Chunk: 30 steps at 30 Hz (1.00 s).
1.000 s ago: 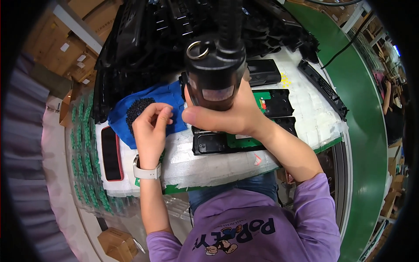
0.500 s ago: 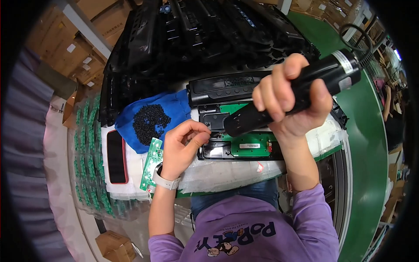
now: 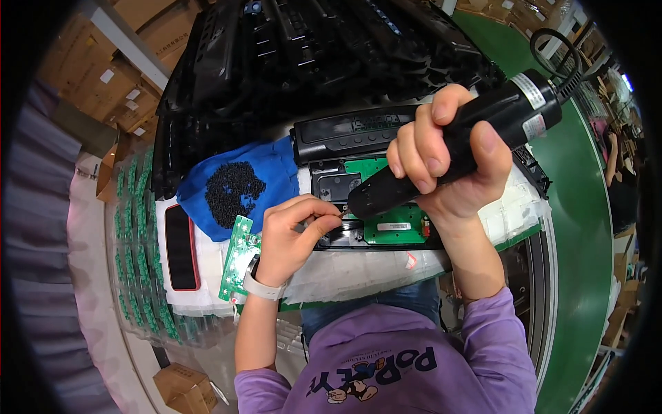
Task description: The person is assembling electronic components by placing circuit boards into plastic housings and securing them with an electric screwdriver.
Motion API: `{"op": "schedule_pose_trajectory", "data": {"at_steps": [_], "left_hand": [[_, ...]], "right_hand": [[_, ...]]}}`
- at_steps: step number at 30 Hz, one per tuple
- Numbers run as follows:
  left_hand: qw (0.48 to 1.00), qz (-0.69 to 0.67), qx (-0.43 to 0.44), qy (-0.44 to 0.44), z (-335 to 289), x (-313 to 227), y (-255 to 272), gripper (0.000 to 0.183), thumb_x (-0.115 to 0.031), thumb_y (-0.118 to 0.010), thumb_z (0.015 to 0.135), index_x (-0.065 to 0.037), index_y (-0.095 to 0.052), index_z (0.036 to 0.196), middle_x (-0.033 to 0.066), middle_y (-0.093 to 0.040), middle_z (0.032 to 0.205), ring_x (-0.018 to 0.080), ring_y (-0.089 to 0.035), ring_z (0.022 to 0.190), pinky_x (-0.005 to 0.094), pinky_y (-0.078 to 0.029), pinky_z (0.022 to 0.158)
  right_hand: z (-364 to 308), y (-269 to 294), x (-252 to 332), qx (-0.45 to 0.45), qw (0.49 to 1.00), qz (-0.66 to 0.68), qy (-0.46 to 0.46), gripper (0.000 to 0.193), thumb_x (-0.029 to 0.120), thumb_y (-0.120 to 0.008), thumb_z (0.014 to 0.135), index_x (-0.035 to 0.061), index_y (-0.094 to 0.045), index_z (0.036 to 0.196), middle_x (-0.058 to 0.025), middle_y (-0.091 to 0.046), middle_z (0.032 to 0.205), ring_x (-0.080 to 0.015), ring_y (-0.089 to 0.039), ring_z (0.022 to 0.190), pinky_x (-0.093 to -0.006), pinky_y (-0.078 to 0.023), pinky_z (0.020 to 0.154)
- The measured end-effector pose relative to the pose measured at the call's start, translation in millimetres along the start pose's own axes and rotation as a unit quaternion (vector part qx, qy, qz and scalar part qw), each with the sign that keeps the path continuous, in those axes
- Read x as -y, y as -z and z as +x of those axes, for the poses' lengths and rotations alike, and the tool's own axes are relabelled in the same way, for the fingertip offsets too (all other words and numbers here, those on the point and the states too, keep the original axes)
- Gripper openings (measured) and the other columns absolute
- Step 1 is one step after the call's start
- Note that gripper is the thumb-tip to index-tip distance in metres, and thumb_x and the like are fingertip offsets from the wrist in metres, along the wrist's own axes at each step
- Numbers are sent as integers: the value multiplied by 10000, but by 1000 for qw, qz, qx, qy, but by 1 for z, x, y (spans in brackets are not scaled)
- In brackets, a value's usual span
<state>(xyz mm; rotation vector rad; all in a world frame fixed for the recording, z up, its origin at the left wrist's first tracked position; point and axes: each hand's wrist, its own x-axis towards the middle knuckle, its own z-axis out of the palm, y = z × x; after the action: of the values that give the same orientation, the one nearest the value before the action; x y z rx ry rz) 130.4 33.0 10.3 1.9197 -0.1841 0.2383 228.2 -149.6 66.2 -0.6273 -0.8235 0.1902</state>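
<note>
My right hand [image 3: 452, 148] is wrapped round a black corded electric screwdriver [image 3: 386, 192], which is tilted with its tip pointing down and left. At that tip, the thumb and forefinger of my left hand [image 3: 293, 231] are pinched together beside the thin bit; whatever they hold is too small to make out. Below them lies an open black plastic housing [image 3: 338, 185] with green circuit boards [image 3: 396, 228] inside. The screwdriver hides part of it. To the left, a heap of small black screws [image 3: 233, 193] rests on a blue cloth [image 3: 196, 207].
A closed black panel with buttons [image 3: 358, 138] lies behind the housing, with stacked black housings [image 3: 310, 62] beyond. A loose green circuit board [image 3: 238, 262] sits by my left wrist, near a red-edged phone [image 3: 181, 248]. Trays of green boards [image 3: 141, 255] stand at far left.
The screwdriver and my right hand have shifted slightly left and down. My left fingertips have moved a little right, closer to the bit.
</note>
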Motion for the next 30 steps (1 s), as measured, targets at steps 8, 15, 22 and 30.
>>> {"op": "schedule_pose_trajectory", "data": {"at_steps": [8,15,22,30], "left_hand": [[997,42,6,-70,-1,0,-9,55,2,-670,717,7,-649,768,76,-630,718,168,-594,615,241,-454,555],[998,30,-46,-42,-2,1,-10,45,27,-637,745,15,-637,789,78,-631,740,144,-582,638,231,-449,582],[998,43,-8,-45,-1,-1,-19,32,3,-627,767,14,-617,795,71,-613,731,137,-551,614,226,-428,573],[999,-22,35,10,-7,8,-27,48,-23,-606,799,23,-614,807,74,-626,739,119,-588,622,220,-447,573]], "right_hand": [[0,-9,4,-126,990,-36,-57,303,314,-435,891,25,-489,966,-16,-451,580,-113,-415,422,-302,-416,505],[-23,0,38,-37,986,-120,-108,354,316,-561,827,1,-447,940,-30,-435,552,-109,-397,390,-259,-348,418],[-46,-4,57,-113,969,-172,-140,225,102,-677,664,-11,-552,813,-31,-539,602,-71,-480,432,-195,-371,411],[-50,-3,55,-143,961,-183,-149,186,27,-704,629,15,-579,767,-9,-545,619,-59,-486,465,-187,-338,429]]}}
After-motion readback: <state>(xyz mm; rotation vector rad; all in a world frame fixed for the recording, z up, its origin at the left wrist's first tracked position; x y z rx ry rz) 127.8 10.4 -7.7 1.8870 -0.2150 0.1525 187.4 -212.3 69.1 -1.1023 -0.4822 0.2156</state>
